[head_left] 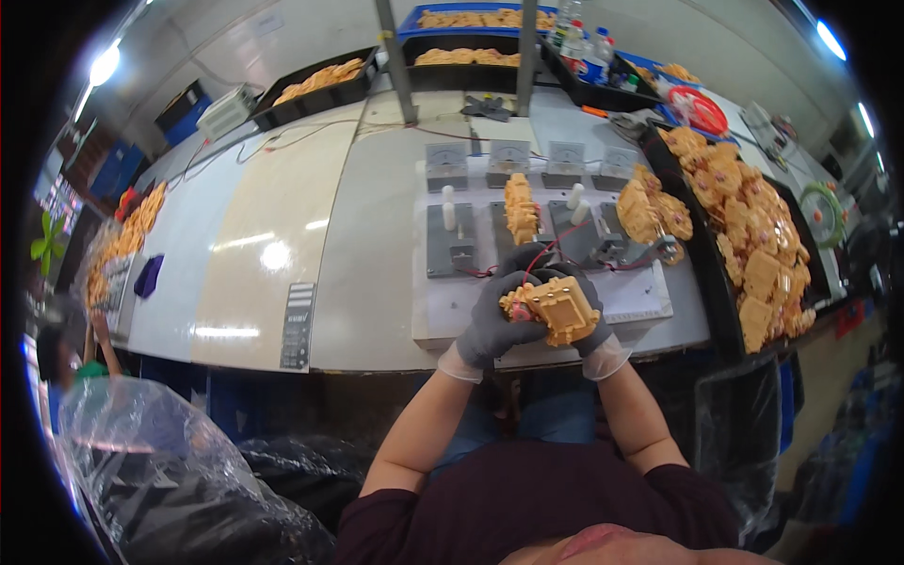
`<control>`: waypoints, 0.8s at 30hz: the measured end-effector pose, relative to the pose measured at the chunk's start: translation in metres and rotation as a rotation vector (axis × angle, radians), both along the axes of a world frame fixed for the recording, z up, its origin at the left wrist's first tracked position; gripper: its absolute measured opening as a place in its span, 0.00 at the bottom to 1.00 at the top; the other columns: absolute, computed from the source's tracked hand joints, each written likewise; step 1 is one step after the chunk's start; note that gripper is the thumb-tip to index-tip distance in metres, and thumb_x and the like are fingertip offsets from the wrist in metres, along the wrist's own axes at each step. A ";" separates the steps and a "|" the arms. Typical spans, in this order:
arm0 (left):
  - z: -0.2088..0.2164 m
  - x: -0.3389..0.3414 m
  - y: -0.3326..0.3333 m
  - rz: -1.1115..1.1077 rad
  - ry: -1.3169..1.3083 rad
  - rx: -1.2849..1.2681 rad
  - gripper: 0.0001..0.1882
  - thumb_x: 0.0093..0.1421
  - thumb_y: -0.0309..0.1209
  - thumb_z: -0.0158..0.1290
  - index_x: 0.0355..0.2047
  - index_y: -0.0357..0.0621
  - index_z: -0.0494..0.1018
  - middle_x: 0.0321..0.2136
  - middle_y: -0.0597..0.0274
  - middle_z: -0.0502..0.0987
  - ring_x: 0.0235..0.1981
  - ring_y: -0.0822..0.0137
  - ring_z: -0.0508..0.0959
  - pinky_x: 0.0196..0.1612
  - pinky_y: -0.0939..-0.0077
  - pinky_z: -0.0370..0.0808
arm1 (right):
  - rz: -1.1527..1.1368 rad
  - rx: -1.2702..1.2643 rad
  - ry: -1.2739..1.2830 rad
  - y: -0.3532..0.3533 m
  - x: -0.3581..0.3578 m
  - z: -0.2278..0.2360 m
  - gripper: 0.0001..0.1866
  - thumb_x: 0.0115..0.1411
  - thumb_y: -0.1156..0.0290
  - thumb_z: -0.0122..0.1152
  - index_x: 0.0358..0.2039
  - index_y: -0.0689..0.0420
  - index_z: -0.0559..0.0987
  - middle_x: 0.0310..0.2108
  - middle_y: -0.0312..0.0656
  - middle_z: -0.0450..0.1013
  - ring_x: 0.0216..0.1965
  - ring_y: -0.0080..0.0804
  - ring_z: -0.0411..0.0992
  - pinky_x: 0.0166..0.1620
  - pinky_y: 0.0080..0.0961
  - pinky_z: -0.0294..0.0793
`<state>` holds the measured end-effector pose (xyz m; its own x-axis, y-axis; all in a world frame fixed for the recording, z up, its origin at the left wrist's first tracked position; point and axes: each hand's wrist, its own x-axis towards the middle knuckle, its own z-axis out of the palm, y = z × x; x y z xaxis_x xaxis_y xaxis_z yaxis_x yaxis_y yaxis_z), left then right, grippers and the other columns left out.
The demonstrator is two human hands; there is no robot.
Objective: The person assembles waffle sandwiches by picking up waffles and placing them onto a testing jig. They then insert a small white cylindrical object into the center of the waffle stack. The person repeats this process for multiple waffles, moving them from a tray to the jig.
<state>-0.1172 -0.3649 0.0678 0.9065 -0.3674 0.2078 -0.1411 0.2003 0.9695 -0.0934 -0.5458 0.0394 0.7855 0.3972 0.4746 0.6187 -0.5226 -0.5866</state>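
Observation:
In front of my body, above the front edge of a white board (443,315), I hold a tan molded plastic housing (568,313) with a square recessed face. My left hand (494,325), in a dark grey glove, is closed round its left side, near a reddish-pink part. The gloved right hand (595,331) grips its right side. Thin red wires (541,256) run by my fingers. Just beyond, one tan housing (521,209) stands upright in a grey fixture (447,243), and more tan housings (640,212) sit at the right fixture. My fingertips are partly hidden.
Several analog meters (508,162) line the board's back. A black tray (702,254) heaped with tan housings is on the right. Further trays (325,89) stand at the back, beside metal posts (395,61) and bottles (596,56). Another person's arm (102,339) shows far left.

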 end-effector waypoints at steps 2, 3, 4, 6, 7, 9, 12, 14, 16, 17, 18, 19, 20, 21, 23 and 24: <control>0.002 -0.001 -0.002 -0.011 0.021 -0.069 0.22 0.33 0.27 0.60 0.34 0.41 0.71 0.29 0.71 0.74 0.33 0.77 0.73 0.40 0.78 0.71 | -0.053 0.047 -0.007 -0.010 -0.006 0.026 0.17 0.50 0.71 0.66 0.41 0.57 0.78 0.31 0.45 0.76 0.33 0.37 0.77 0.37 0.30 0.74; -0.001 -0.001 -0.002 -0.017 0.026 -0.081 0.22 0.33 0.27 0.60 0.34 0.41 0.71 0.30 0.71 0.74 0.34 0.77 0.73 0.41 0.78 0.71 | -0.151 0.145 0.054 -0.011 -0.010 0.041 0.16 0.51 0.70 0.65 0.42 0.57 0.78 0.30 0.45 0.76 0.31 0.38 0.77 0.36 0.30 0.74; -0.006 -0.001 0.003 -0.009 0.031 -0.088 0.22 0.33 0.27 0.60 0.33 0.41 0.71 0.30 0.70 0.74 0.34 0.76 0.73 0.41 0.78 0.71 | -0.231 0.251 0.117 -0.008 -0.011 0.055 0.16 0.51 0.70 0.65 0.42 0.57 0.78 0.28 0.46 0.76 0.30 0.38 0.76 0.34 0.31 0.74; -0.019 0.005 0.007 -0.018 -0.040 -0.120 0.31 0.35 0.30 0.60 0.44 0.39 0.70 0.38 0.66 0.75 0.40 0.72 0.74 0.47 0.75 0.71 | -0.226 0.296 0.080 -0.002 -0.004 0.086 0.17 0.55 0.67 0.61 0.45 0.57 0.76 0.28 0.48 0.76 0.29 0.38 0.76 0.34 0.30 0.74; -0.017 0.004 0.006 0.001 -0.058 -0.172 0.33 0.35 0.30 0.60 0.47 0.39 0.69 0.41 0.65 0.75 0.42 0.71 0.74 0.48 0.74 0.71 | -0.236 0.232 0.130 0.003 0.003 0.102 0.18 0.55 0.67 0.61 0.46 0.57 0.76 0.30 0.48 0.76 0.31 0.36 0.77 0.35 0.28 0.74; -0.017 -0.001 0.012 -0.026 0.023 -0.168 0.42 0.38 0.33 0.61 0.57 0.39 0.64 0.48 0.61 0.72 0.49 0.67 0.73 0.54 0.70 0.70 | -0.214 0.014 0.273 0.013 0.025 0.117 0.25 0.54 0.61 0.62 0.52 0.56 0.72 0.34 0.49 0.77 0.34 0.39 0.77 0.38 0.30 0.74; -0.010 -0.008 -0.005 0.036 0.094 -0.231 0.24 0.39 0.25 0.57 0.42 0.38 0.73 0.40 0.64 0.77 0.41 0.72 0.75 0.47 0.74 0.71 | -0.138 -0.317 0.352 0.028 0.060 0.111 0.38 0.50 0.53 0.63 0.60 0.51 0.63 0.42 0.56 0.74 0.42 0.49 0.75 0.46 0.38 0.73; -0.006 -0.007 -0.011 0.038 0.111 -0.249 0.25 0.38 0.25 0.58 0.42 0.38 0.72 0.40 0.63 0.76 0.41 0.72 0.75 0.47 0.74 0.71 | -0.165 -0.303 0.317 0.025 0.066 0.119 0.37 0.51 0.57 0.61 0.61 0.49 0.62 0.39 0.58 0.74 0.42 0.52 0.74 0.45 0.39 0.73; -0.003 -0.010 -0.014 0.120 0.063 -0.247 0.26 0.38 0.25 0.58 0.42 0.38 0.72 0.39 0.63 0.77 0.41 0.72 0.75 0.47 0.74 0.71 | -0.148 -0.160 0.173 0.023 0.068 0.131 0.35 0.53 0.61 0.60 0.62 0.48 0.62 0.39 0.58 0.74 0.42 0.54 0.74 0.44 0.39 0.73; -0.008 -0.004 -0.008 0.086 0.029 -0.218 0.25 0.38 0.27 0.59 0.41 0.38 0.72 0.42 0.62 0.75 0.43 0.70 0.75 0.48 0.72 0.71 | -0.140 -0.016 0.047 0.015 0.067 0.140 0.34 0.53 0.63 0.59 0.62 0.48 0.62 0.40 0.58 0.73 0.42 0.54 0.73 0.44 0.39 0.73; -0.006 -0.004 -0.006 0.083 0.024 -0.230 0.25 0.38 0.27 0.59 0.41 0.38 0.72 0.43 0.62 0.75 0.44 0.70 0.75 0.49 0.72 0.71 | -0.191 0.066 -0.089 0.007 0.062 0.150 0.34 0.53 0.65 0.60 0.62 0.48 0.62 0.41 0.57 0.73 0.43 0.53 0.73 0.45 0.39 0.73; -0.002 -0.005 -0.006 0.079 0.022 -0.247 0.25 0.37 0.28 0.59 0.41 0.38 0.72 0.44 0.61 0.74 0.45 0.69 0.74 0.49 0.72 0.70 | -0.241 0.145 -0.221 -0.006 0.057 0.158 0.34 0.53 0.67 0.60 0.62 0.49 0.62 0.43 0.57 0.73 0.44 0.51 0.73 0.45 0.38 0.73; -0.001 -0.006 -0.004 0.090 0.019 -0.267 0.25 0.37 0.28 0.59 0.40 0.38 0.72 0.45 0.61 0.74 0.45 0.69 0.74 0.50 0.72 0.70 | -0.258 0.196 -0.202 -0.026 0.059 0.160 0.36 0.50 0.71 0.63 0.61 0.51 0.63 0.45 0.56 0.72 0.46 0.47 0.73 0.48 0.36 0.72; -0.008 -0.003 0.001 0.091 -0.030 -0.238 0.26 0.38 0.28 0.61 0.41 0.39 0.71 0.46 0.61 0.74 0.47 0.68 0.73 0.50 0.72 0.70 | -0.284 0.166 -0.357 -0.048 0.056 0.163 0.36 0.49 0.75 0.64 0.60 0.55 0.64 0.49 0.55 0.70 0.49 0.42 0.72 0.51 0.32 0.71; -0.006 -0.008 0.002 0.069 0.044 -0.259 0.26 0.38 0.28 0.63 0.41 0.39 0.71 0.48 0.59 0.73 0.48 0.68 0.72 0.50 0.71 0.70 | -0.401 0.115 -0.303 -0.107 0.059 0.133 0.32 0.51 0.80 0.60 0.59 0.61 0.66 0.54 0.53 0.68 0.55 0.41 0.68 0.56 0.31 0.68; -0.006 -0.010 0.002 0.098 0.070 -0.281 0.27 0.37 0.28 0.63 0.41 0.39 0.72 0.49 0.58 0.72 0.49 0.68 0.72 0.51 0.71 0.70 | -0.389 0.255 -0.196 -0.129 0.056 0.115 0.32 0.48 0.81 0.57 0.57 0.61 0.68 0.53 0.52 0.69 0.54 0.46 0.67 0.58 0.34 0.64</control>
<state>-0.1276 -0.3629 0.0614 0.9505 -0.2143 0.2252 -0.1083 0.4509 0.8860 -0.0377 -0.6751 0.1541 0.7391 -0.0549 0.6714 0.5175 -0.5917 -0.6181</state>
